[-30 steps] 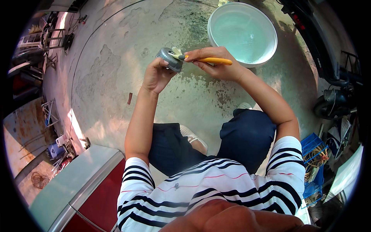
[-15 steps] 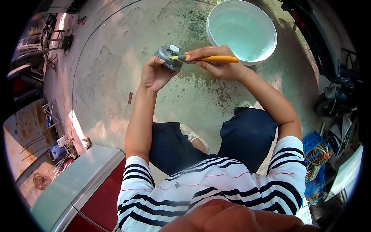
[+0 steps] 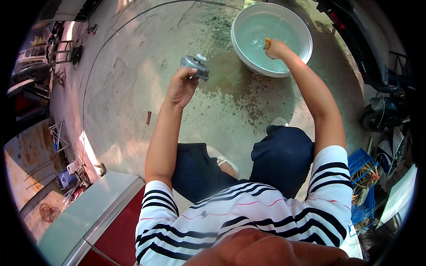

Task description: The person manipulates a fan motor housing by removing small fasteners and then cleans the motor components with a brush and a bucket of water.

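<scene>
My left hand grips a round grey metal part above the floor, with the thumb over its near side. A small white piece shows at the part's far edge. Far to the right, my right hand is closed around the brush, whose yellow handle shows above the fist. It is over the white bucket, which holds clear water. Ripples spread beside the hand; the brush's bristles are hidden.
Wet patches mark the concrete floor near the bucket. A dark cable curves across it. A reddish-brown strip lies left of my legs. At the right are a blue crate with coiled hose and a dark wheeled vehicle.
My right hand has taken the brush from the metal part to the water in the bucket, moving right and away. My left hand still holds the part, now tilted differently.
</scene>
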